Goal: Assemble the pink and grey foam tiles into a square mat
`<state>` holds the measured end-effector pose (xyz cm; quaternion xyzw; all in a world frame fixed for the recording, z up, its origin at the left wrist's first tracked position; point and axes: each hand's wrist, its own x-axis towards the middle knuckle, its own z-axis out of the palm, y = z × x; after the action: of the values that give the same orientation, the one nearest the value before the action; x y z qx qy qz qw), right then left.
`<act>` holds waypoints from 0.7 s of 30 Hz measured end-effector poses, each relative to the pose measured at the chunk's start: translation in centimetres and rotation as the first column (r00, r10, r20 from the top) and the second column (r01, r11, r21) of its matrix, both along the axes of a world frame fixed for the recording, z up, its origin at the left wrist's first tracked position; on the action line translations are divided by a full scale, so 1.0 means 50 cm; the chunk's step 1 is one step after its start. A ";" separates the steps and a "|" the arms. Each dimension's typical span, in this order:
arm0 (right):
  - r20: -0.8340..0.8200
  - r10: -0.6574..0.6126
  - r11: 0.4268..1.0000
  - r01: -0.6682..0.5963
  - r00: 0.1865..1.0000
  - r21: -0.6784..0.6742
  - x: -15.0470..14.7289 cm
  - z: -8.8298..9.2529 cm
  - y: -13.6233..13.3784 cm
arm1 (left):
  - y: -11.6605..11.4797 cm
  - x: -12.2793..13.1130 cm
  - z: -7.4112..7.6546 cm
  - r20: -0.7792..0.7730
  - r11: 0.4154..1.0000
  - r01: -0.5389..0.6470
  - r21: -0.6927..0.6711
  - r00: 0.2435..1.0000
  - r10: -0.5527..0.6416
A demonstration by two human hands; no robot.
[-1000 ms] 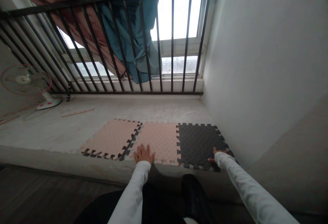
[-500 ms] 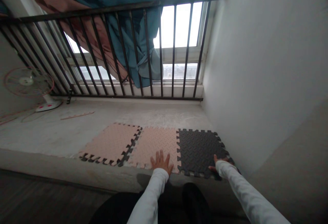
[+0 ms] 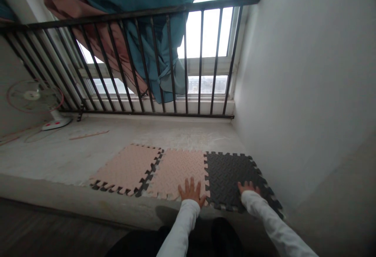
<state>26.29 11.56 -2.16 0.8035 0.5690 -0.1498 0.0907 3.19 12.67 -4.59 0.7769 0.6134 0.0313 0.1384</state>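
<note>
Three foam puzzle mats lie in a row on a raised concrete ledge. A pink mat is at the left, a second pink mat in the middle, a black mat at the right. My left hand rests flat with fingers spread on the near edge of the middle pink mat, close to its seam with the black mat. My right hand lies open, palm down, on the near part of the black mat. Both arms wear white sleeves.
A black metal railing stands at the back of the ledge before a window hung with teal and orange cloth. A small fan stands at far left, with a thin wooden stick nearby. A white wall closes the right side.
My left hand slid right along the middle pink mat's near edge toward the black mat. My right hand moved from the black mat's right corner inward onto its surface.
</note>
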 end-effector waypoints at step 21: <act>0.064 0.209 0.960 -0.217 0.976 0.178 -0.209 -0.047 0.274 | -0.020 0.017 0.002 -0.051 0.998 -0.041 -0.046 0.998 0.038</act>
<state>15.86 25.27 -4.51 0.7456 0.6614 -0.0682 0.0444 4.06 11.66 -4.50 0.7617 0.6325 0.0000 0.1406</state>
